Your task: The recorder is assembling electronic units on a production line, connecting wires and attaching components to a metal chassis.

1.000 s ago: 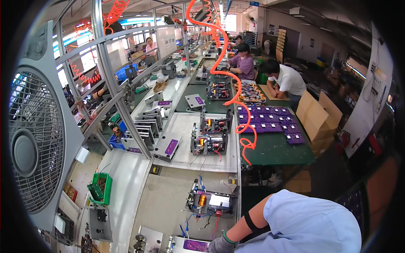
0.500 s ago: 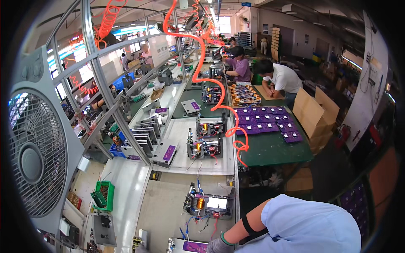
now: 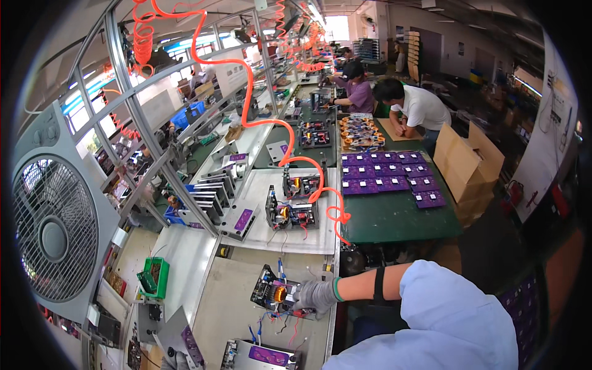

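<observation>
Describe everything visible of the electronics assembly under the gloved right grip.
The electronics assembly is an open, dark unit, crowded with small components at its left, with an orange, copper-looking wound coil near the middle. Blue leads extend from its far side; red and black wires trail from the near side. It sits on the pale gray work surface. The right grip covers its right part; whether clasped or only touched, I can't tell.

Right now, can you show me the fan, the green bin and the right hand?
Fan (image 3: 54, 240): head view, on its round hub.
Green bin (image 3: 163, 283): head view, on its right wall.
Right hand (image 3: 316, 297): head view, on its gloved back.
</observation>
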The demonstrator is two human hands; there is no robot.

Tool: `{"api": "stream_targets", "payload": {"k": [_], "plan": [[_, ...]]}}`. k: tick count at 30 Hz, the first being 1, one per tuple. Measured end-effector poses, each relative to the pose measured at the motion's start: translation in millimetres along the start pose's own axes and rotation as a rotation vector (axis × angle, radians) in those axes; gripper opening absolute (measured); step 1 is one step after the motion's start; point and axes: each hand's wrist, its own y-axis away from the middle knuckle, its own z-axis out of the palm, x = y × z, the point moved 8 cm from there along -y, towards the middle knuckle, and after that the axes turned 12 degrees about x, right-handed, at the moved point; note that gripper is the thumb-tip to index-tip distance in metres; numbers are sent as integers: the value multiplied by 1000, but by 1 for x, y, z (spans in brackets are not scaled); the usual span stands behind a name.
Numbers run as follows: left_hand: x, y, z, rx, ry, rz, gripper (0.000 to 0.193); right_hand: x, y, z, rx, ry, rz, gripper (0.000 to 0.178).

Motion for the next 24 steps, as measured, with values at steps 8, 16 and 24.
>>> {"api": "stream_targets", "payload": {"k": [8, 16, 24], "plan": [[89, 28, 109, -106, 59, -38, 32, 62, 46, 76, -416, 156, 120, 35], [85, 92, 149, 88, 156, -461, 42, 130, 22, -9, -188, -443, 381, 52], [91, 117, 163, 173, 70, -575, 44, 216, 87, 72, -384, -442, 765, 51]]}}
